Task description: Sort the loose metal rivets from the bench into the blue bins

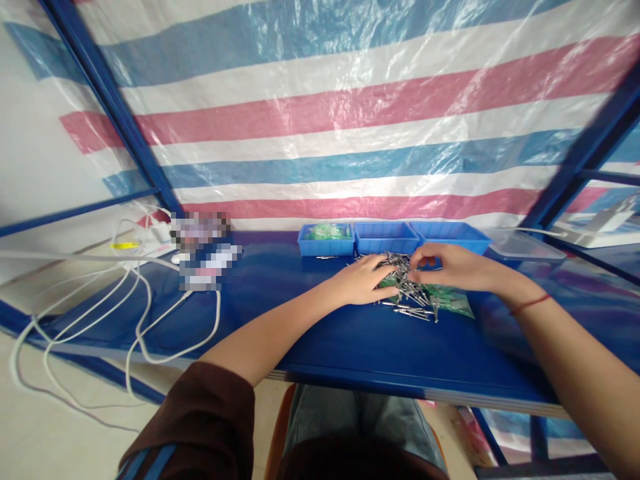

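Note:
A heap of thin silvery metal pins (413, 291), like nails or rivets, lies on the blue table in front of me. My left hand (369, 279) rests on the heap's left side with its fingers spread apart and nothing visibly gripped. Over the right side is my right hand (437, 267), fingers curled towards the thumb; whatever is between the fingertips is too small to make out. Green plastic wrapping (453, 301) lies beneath and to the right of the pins, partly covered by them and by my right hand.
Behind the heap stand three blue bins in a row: the left bin (326, 251) holds green packets, then come a middle bin (385, 244) and a right bin (475, 243). A clear plastic lid (527, 245) lies at right. White cables (145, 333) loop across the table's left end.

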Motion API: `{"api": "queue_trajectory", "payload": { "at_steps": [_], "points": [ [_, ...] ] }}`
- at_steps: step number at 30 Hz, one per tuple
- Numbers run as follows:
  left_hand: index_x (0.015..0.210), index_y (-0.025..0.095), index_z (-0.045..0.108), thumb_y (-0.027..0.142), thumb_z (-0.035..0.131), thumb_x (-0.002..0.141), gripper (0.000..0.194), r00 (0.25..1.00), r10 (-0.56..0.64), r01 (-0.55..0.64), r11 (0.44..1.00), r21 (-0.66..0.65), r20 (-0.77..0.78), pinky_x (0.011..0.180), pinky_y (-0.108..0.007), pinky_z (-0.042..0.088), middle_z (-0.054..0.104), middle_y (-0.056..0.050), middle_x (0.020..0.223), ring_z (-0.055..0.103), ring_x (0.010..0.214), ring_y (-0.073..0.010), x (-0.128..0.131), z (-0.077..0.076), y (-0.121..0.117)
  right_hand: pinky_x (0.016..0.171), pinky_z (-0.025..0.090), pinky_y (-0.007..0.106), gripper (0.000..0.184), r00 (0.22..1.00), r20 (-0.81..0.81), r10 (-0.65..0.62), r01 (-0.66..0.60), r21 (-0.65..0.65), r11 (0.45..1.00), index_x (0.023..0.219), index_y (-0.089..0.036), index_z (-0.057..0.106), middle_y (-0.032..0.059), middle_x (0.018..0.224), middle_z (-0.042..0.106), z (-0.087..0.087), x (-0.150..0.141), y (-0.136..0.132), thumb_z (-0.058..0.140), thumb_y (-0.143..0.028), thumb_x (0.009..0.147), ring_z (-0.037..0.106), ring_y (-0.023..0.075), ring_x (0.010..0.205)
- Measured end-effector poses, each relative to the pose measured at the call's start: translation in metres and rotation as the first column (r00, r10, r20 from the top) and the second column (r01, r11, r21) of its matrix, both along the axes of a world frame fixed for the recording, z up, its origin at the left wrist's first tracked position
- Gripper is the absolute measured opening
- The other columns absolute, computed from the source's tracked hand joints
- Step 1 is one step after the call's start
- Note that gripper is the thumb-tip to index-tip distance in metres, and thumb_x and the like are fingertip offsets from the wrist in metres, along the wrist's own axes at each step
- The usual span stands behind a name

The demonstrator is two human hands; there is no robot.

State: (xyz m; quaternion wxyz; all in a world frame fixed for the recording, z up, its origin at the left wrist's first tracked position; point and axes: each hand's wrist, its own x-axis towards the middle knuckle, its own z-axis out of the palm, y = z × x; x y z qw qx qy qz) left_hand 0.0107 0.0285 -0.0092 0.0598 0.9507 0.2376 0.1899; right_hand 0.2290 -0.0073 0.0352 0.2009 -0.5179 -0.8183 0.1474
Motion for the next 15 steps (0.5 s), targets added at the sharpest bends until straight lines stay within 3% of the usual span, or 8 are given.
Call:
{"api": "queue_trajectory", "payload": {
  "at_steps": [4,7,15],
  "points": [
    [0.125,0.019,0.052,0.037,0.049,0.088,0.041,0.998,-0.007,0.005,0.999,0.032,0.063,0.108,-0.047,0.035,0.042,-0.015,0.139,0.04,0.13,-0.029,0.001,-0.006,0.002,0.078,0.046,0.038,0.041,0.989,0.071,0.133,-0.12,-0.16,0.98,0.091,-0.026,0.068,0.0041,0.093,0.064,0.007,-0.008,-0.013,0.072,-0.053,0.061,0.059,0.0249,0.086],
    [0.123,0.018,0.052,0.031,0.045,0.091,0.036,0.995,-0.014,0.009,0.999,0.042,0.102,0.109,-0.046,0.034,0.044,-0.016,0.137,0.04,0.13,-0.028,0.004,-0.009,0.002,0.082,0.045,0.039,0.047,0.983,0.089,0.159,-0.146,-0.134,0.98,0.099,-0.025,0.067,0.0053,0.098,0.063,0.003,-0.011,-0.013,0.072,-0.052,0.061,0.059,0.0259,0.09],
    [0.125,0.017,0.05,0.03,0.042,0.092,0.036,0.999,0.012,-0.016,0.997,0.071,0.053,0.111,-0.043,0.032,0.04,-0.015,0.139,0.038,0.132,-0.0261,0.006,-0.011,0.003,0.078,0.046,0.037,0.031,0.98,0.093,0.177,-0.166,-0.109,0.98,0.098,-0.025,0.066,0.0056,0.097,0.063,-0.003,-0.01,-0.007,0.065,-0.04,0.071,0.06,0.0237,0.087]
  ]
}}
